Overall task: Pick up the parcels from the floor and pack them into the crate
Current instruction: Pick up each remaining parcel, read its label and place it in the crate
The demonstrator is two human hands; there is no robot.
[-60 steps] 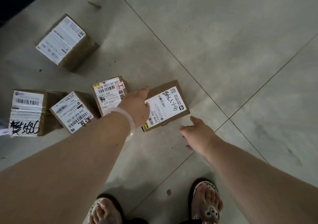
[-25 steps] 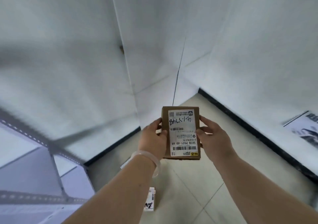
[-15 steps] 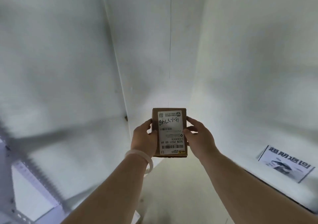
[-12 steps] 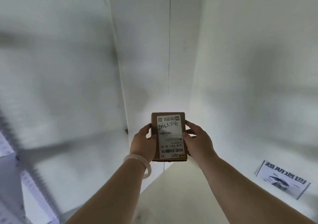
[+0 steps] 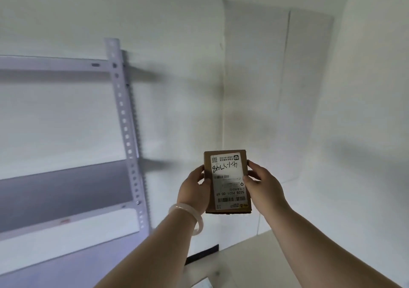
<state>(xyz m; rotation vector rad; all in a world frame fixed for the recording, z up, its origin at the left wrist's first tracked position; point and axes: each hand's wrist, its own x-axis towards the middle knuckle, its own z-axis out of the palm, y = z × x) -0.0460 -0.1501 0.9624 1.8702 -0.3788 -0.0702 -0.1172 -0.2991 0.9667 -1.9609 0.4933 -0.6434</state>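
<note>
We saw one smooth, milky-white translucent bangle (image 5: 198, 223) ringing the left wrist. Just beyond the bangle the left hand (image 5: 194, 190) was bare, behind it the left forearm (image 5: 155, 245) unsleeved; across from the bangle, the right hand (image 5: 264, 188) and right forearm (image 5: 309, 241) likewise.

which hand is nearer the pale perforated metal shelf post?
Left. The left hand grips the brown cardboard parcel on the edge facing the pale perforated metal shelf post; the right hand grips the opposite edge, the parcel between it and the post.

Shelf rack (image 5: 124, 121) stands left of the parcel (image 5: 228, 181); open air ahead to wall (image 5: 254, 77)
</note>
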